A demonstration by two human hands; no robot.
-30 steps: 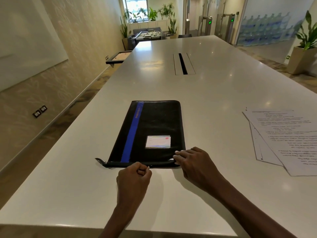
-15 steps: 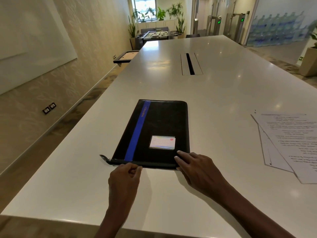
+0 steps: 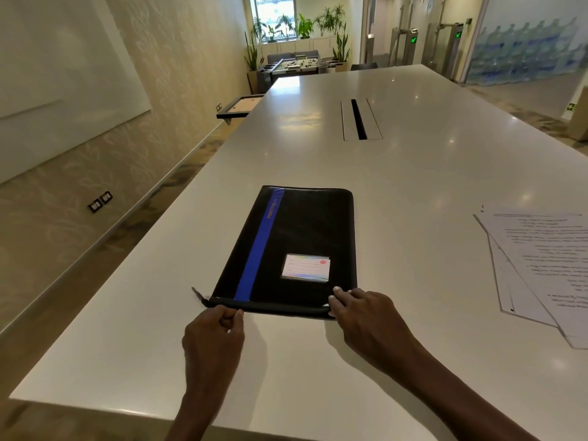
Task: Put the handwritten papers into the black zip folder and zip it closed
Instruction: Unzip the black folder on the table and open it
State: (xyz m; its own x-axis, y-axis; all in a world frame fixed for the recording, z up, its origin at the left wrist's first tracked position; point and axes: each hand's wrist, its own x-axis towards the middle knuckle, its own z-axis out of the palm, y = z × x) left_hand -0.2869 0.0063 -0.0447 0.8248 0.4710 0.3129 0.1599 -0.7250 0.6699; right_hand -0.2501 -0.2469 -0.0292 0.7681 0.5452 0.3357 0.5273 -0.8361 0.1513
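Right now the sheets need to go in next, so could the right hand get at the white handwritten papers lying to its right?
Probably yes: bare white table separates the right hand from the handwritten papers, with nothing between.

An office is indicated by a long white conference table [image 3: 413, 173] with a cable slot [image 3: 359, 119], a wall whiteboard [image 3: 57, 90], access turnstiles [image 3: 445, 49] and potted plants [image 3: 305, 27].
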